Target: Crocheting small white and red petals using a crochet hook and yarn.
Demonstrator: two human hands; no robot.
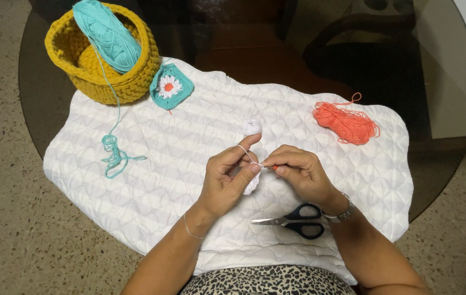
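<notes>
My left hand [228,177] pinches a small white crochet piece [251,187], with white yarn looped over its raised index finger. My right hand [300,172] holds a thin crochet hook [270,167] whose tip meets the piece between the two thumbs. A small ball of white yarn [252,127] lies on the white quilted pad [162,180] just beyond my fingers. Both hands hover low over the middle of the pad.
Black-handled scissors [295,220] lie under my right wrist. A yellow crocheted basket [99,60] with a teal yarn skein [107,35] stands far left, a teal square with a daisy [171,86] beside it. Loose teal yarn [114,154] lies left, orange yarn [346,123] right. A round glass table [440,82] carries the pad.
</notes>
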